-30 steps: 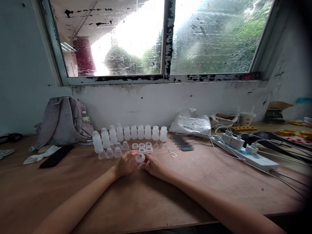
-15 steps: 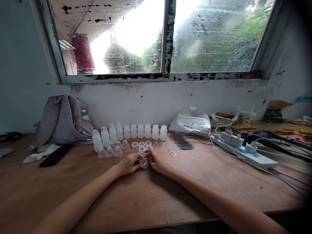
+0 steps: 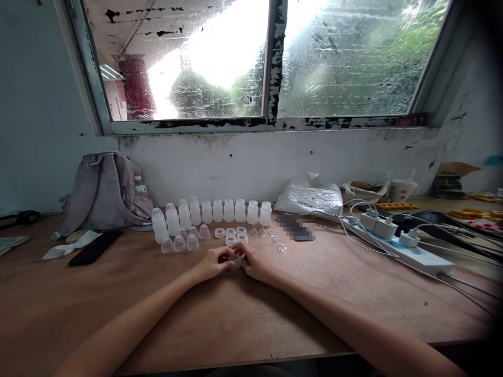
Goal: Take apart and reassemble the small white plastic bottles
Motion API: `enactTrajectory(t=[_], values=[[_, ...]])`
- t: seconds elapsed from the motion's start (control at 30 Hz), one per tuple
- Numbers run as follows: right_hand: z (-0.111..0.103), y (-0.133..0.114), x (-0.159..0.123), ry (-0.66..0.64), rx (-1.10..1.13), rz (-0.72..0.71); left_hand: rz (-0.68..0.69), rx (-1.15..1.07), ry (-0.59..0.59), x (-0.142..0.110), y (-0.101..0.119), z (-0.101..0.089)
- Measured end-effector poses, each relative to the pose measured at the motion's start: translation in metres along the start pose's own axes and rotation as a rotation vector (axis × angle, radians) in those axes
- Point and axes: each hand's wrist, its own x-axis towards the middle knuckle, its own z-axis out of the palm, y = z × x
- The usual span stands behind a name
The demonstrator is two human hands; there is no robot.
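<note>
My left hand point(image 3: 215, 263) and my right hand point(image 3: 253, 260) meet near the table's middle, fingers closed around a small translucent bottle collar ring point(image 3: 236, 261). A clear part seems to sit inside the ring, though fingers hide much of it. Just beyond lie several white collar rings point(image 3: 230, 232). Frosted baby bottles point(image 3: 229, 211) stand in a row behind them, the left ones capped with clear domes. Several clear dome caps point(image 3: 179, 243) rest in front of the left bottles. To the right are small clear nipples point(image 3: 262, 231) and thin clear rings point(image 3: 281, 246).
A grey backpack point(image 3: 104, 188), black phone point(image 3: 95, 247) and tissue point(image 3: 73, 245) are at left. At right lie a silver bag point(image 3: 309, 195), a blurred-out dark item point(image 3: 297, 228) and a white power strip point(image 3: 412, 254) with trailing cables. The table's front edge point(image 3: 220, 365) is near me.
My fingers have closed in further around the collar ring, covering more of it, and the ring looks slightly tilted. The whole view has shifted a little; the other items stay put.
</note>
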Motion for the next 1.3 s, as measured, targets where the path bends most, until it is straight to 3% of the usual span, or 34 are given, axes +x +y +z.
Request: enactTrajectory(t=[0.1,0.33,0.53,0.8,1.07,1.3], values=[[-0.002,-0.005,-0.001,-0.009,-0.045,-0.037,-0.083,-0.195,0.032,0.001,-0.004,-0.002],[-0.001,-0.011,0.003,0.108,-0.058,0.067,-0.175,-0.466,0.009,0.001,-0.002,0.003],[-0.001,-0.004,0.010,0.170,-0.016,0.176,-0.155,-0.501,0.038,0.000,0.004,0.005],[-0.002,-0.006,0.013,0.135,0.096,0.234,-0.160,-0.637,-0.080,-0.002,0.005,-0.002],[0.003,-0.004,0.015,0.131,0.129,0.255,-0.159,-0.731,-0.110,-0.003,0.015,-0.004],[0.004,-0.001,0.014,0.156,0.036,0.233,-0.178,-0.677,-0.100,-0.006,0.017,-0.005]])
